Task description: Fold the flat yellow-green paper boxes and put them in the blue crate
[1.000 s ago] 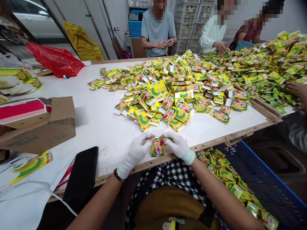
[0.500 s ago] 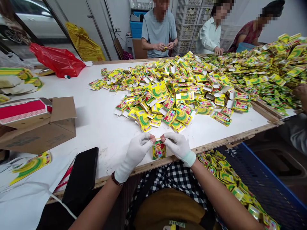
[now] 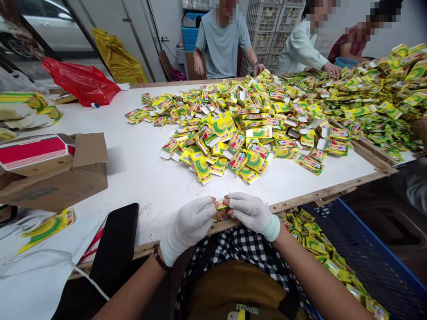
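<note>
At the table's front edge a small yellow-green candy box is pinched between my two hands, mostly covered by fingers. My left hand, in a white glove with bare fingertips, is closed on its left side. From the other side my right hand, gloved the same way, grips the box with thumb and fingers. Beyond them lies a big heap of similar small boxes, several with white end flaps sticking out. Whether the held box's flap is folded in cannot be seen.
A brown cardboard carton and a black phone are on my left. To my lower right stands a blue crate holding small boxes. A wooden strip divides off more packets at right. Three people work across the table.
The box has gone from upright with its front showing to lower and mostly covered, as my fingers closed further around it. The person opposite has parted their hands and reaches to the pile.
</note>
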Demonstrator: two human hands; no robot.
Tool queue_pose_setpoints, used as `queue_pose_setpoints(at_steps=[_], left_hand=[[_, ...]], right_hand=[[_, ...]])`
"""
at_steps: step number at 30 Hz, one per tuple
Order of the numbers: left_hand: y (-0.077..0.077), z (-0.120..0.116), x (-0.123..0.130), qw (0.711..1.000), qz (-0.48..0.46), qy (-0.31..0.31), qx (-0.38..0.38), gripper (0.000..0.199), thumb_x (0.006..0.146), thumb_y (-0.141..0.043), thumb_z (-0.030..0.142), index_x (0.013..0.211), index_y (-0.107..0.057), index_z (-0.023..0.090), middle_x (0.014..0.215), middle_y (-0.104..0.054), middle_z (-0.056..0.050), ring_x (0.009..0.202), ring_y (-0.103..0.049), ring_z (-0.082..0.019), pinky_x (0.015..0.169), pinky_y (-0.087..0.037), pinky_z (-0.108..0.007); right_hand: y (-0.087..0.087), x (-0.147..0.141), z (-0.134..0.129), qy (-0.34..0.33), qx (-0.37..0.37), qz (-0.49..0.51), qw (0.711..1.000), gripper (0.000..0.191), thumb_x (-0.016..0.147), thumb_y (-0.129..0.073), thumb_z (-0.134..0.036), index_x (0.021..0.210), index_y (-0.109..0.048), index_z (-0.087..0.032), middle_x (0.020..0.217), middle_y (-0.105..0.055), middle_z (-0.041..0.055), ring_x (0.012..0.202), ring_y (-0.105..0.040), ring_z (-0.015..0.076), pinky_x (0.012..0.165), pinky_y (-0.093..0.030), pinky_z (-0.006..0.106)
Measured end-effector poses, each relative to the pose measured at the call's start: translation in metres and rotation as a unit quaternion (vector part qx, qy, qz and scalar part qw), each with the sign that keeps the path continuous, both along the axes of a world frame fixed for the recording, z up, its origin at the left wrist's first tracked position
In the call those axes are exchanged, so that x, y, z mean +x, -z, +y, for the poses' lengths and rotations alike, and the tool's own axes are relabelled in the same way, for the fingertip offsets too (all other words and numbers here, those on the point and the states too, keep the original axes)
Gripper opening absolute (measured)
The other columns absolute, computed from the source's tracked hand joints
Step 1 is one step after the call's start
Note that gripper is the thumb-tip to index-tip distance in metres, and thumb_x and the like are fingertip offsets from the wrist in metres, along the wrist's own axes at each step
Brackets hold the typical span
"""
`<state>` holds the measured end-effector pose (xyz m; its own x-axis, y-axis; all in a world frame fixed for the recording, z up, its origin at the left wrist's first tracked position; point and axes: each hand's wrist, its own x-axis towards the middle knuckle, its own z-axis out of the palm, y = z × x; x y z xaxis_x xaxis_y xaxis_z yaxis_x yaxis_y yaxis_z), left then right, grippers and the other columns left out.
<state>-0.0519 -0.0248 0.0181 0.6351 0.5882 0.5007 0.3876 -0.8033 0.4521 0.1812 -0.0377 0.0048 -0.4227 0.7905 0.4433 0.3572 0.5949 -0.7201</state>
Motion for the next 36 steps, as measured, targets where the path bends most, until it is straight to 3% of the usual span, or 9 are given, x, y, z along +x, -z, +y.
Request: queue_pose_setpoints(at_steps=[5,10,12,14,16,21,25,31,36], left_hand=[[-0.006,0.019,0.001,0.998,0.028,-0.059,-0.021,0.031,0.089,-0.048,0.015,0.117,-0.060,0.016,0.118,-0.059,-0.014,0.110,-0.057,-0.022,0.093,-0.051,-0.036],[-0.006,0.076,0.005,0.965,0.161,-0.199,0.059,0.047,0.079,-0.055,0.010,0.125,-0.058,0.018,0.137,-0.048,-0.017,0.132,-0.039,-0.035,0.108,-0.033,-0.058],[-0.006,0.097,0.006,0.950,0.220,-0.202,0.093,0.043,0.075,-0.061,0.012,0.117,-0.064,0.018,0.138,-0.047,-0.019,0.135,-0.033,-0.042,0.108,-0.021,-0.068],[-0.009,0.109,0.006,0.952,0.222,-0.189,0.093,0.028,0.077,-0.059,0.013,0.103,-0.069,0.017,0.129,-0.055,-0.019,0.128,-0.042,-0.040,0.106,-0.025,-0.067],[-0.014,0.108,0.008,0.968,0.158,-0.191,0.047,0.022,0.083,-0.053,0.015,0.098,-0.069,0.016,0.112,-0.064,-0.016,0.114,-0.055,-0.033,0.100,-0.039,-0.056],[-0.023,0.066,0.022,0.942,-0.094,-0.163,-0.277,0.024,0.087,-0.053,0.029,0.104,-0.062,0.017,0.099,-0.069,-0.007,0.088,-0.064,-0.021,0.078,-0.053,-0.034],[-0.007,0.035,0.034,0.876,-0.171,-0.127,-0.434,0.022,0.081,-0.060,0.032,0.097,-0.058,0.016,0.089,-0.067,-0.005,0.078,-0.064,-0.018,0.068,-0.055,-0.031],[0.019,0.027,0.036,0.875,-0.120,-0.201,-0.424,0.013,0.074,-0.060,0.022,0.085,-0.054,0.017,0.082,-0.064,-0.003,0.075,-0.063,-0.017,0.065,-0.055,-0.030],[0.018,0.025,0.032,0.849,-0.241,-0.181,-0.434,0.049,0.072,-0.068,0.023,0.115,-0.044,0.016,0.105,-0.062,-0.009,0.089,-0.066,-0.017,0.081,-0.056,-0.034]], right_hand=[[0.007,-0.007,0.002,0.139,-0.143,0.157,0.967,0.020,0.085,-0.064,-0.027,0.104,-0.068,-0.024,0.100,-0.070,0.0060,0.091,-0.066,0.0196,0.083,-0.055,0.035],[-0.005,0.023,-0.008,0.108,-0.341,0.500,0.789,0.042,0.082,-0.055,-0.068,0.091,-0.067,-0.029,0.070,-0.065,-0.0002,0.054,-0.058,0.0131,0.052,-0.051,0.028],[-0.012,0.029,-0.012,0.064,-0.374,0.537,0.753,0.047,0.080,-0.052,-0.073,0.089,-0.066,-0.029,0.066,-0.063,-0.0007,0.051,-0.057,0.0126,0.050,-0.050,0.027],[-0.015,0.025,-0.013,0.054,-0.386,0.499,0.774,0.044,0.079,-0.061,-0.067,0.093,-0.066,-0.026,0.072,-0.067,0.0014,0.059,-0.063,0.0152,0.055,-0.053,0.029],[-0.013,0.015,-0.010,0.091,-0.360,0.409,0.834,0.040,0.078,-0.068,-0.055,0.100,-0.065,-0.022,0.084,-0.070,0.0048,0.072,-0.068,0.0186,0.065,-0.056,0.033],[-0.003,-0.008,0.009,0.181,-0.235,0.163,0.941,0.046,0.079,-0.069,-0.034,0.121,-0.058,-0.018,0.115,-0.065,0.0118,0.092,-0.066,0.0211,0.082,-0.054,0.037],[0.000,-0.019,0.017,0.109,-0.269,0.103,0.951,0.040,0.079,-0.066,-0.027,0.118,-0.060,-0.018,0.104,-0.069,0.0070,0.080,-0.065,0.0176,0.071,-0.055,0.031],[0.009,-0.026,0.015,0.090,-0.312,0.087,0.942,0.024,0.085,-0.060,-0.033,0.101,-0.060,-0.016,0.077,-0.064,0.0008,0.063,-0.058,0.0123,0.056,-0.047,0.023],[0.013,-0.026,0.008,0.155,-0.260,0.090,0.949,0.043,0.081,-0.061,-0.024,0.119,-0.042,-0.019,0.073,-0.061,-0.0039,0.059,-0.057,0.0120,0.056,-0.045,0.023]])
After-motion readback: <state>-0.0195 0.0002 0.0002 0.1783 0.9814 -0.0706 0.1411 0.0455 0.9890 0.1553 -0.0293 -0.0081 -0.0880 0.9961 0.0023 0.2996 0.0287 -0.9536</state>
